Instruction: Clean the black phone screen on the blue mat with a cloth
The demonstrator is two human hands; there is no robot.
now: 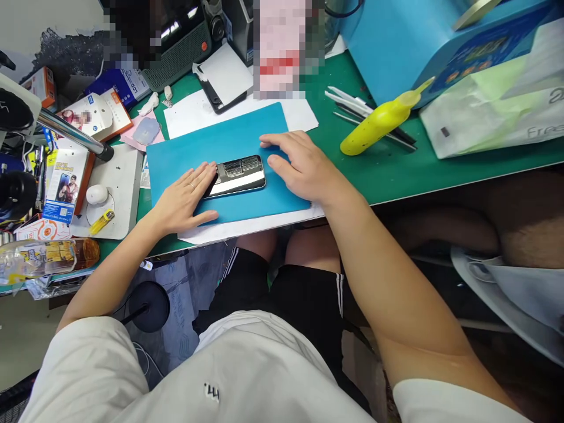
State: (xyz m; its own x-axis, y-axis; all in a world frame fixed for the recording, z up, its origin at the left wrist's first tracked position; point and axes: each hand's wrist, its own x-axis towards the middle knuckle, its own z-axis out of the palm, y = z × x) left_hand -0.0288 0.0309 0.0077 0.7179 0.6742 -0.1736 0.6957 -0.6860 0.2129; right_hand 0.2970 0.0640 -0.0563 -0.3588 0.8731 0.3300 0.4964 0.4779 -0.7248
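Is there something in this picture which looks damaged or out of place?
Upper left, the pale wall has a ragged dark patch, as if its surface had peeled. Nothing odd stands out about the glossy black rectangular phone on the blue mat.

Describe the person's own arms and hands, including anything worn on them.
The left hand is ungloved and wears a thin, pale metal ring on one finger. The right hand is ungloved, with no ring visible. Loose, short off-white fabric sleeves leave both forearms bare.

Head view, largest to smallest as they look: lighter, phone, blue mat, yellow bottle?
1. Blue mat
2. Yellow bottle and phone: too close to rank; left hand covers part of the phone
3. Lighter
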